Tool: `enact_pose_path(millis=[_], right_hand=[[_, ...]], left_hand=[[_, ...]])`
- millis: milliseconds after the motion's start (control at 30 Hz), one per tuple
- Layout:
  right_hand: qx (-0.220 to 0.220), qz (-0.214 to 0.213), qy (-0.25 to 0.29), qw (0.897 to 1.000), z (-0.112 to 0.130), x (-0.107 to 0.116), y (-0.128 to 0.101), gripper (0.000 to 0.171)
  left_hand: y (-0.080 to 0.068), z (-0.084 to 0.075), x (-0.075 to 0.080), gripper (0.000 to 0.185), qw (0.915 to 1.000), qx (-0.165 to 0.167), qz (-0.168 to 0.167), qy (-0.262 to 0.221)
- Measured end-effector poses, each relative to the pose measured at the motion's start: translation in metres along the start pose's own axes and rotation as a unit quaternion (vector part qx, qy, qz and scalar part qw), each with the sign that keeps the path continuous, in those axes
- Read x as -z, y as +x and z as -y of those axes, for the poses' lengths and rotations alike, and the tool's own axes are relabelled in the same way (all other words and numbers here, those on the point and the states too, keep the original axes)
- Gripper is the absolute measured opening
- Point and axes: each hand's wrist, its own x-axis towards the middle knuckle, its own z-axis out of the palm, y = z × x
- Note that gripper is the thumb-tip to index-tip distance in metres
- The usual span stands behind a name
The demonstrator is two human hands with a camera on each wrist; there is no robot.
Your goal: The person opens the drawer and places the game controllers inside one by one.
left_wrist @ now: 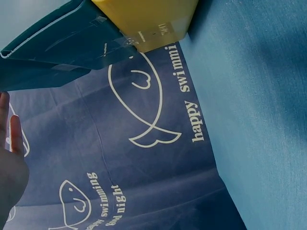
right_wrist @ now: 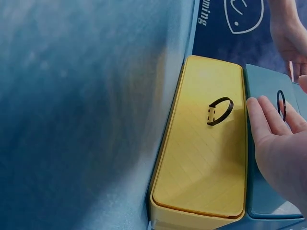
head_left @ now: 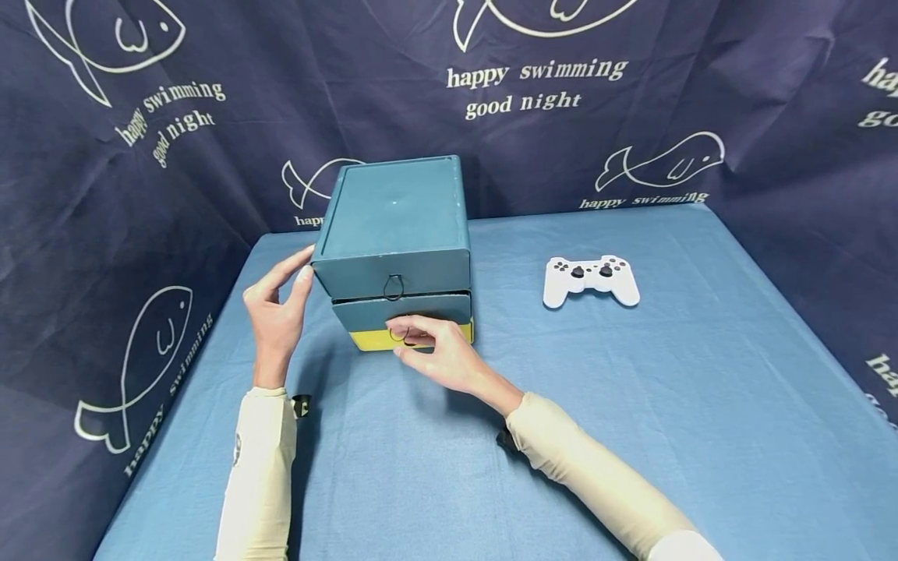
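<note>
A stack of drawer boxes stands at the table's centre-left: a teal box (head_left: 394, 202) on top, a teal drawer (head_left: 361, 314) beneath it and a yellow drawer (head_left: 370, 340) at the bottom. Each front carries a thin black loop handle. My left hand (head_left: 275, 323) has its fingers and thumb spread at the top box's left front corner, fingertips right at its edge. In front of the lower drawers is my right hand (head_left: 452, 360), thumb and forefinger apart. The right wrist view shows its fingertips beside the teal drawer's loop handle (right_wrist: 285, 108); the yellow drawer's loop (right_wrist: 232, 106) stands free.
On the blue-covered table (head_left: 673, 405), a white game controller (head_left: 592, 279) lies to the right of the boxes. A dark blue curtain (head_left: 533, 156) with fish drawings and lettering hangs behind the table and along its sides.
</note>
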Motion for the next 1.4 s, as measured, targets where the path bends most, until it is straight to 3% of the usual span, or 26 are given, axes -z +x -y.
enact_pose_path(millis=[533,967,1400], right_hand=[[-0.023,-0.001,0.001,1.0,-0.001,0.001,0.005,0.034],[-0.016,-0.002,-0.008,1.0,-0.002,0.002,0.004,0.033],[-0.005,0.015,0.039,0.999,-0.004,0.011,-0.006,0.038]], left_hand=[[-0.001,-0.003,0.001,0.028,1.0,0.002,0.004,-0.004],[0.0,-0.002,0.0,0.028,1.0,-0.003,0.004,-0.005],[0.0,-0.002,0.001,0.029,1.0,0.0,0.003,-0.005]])
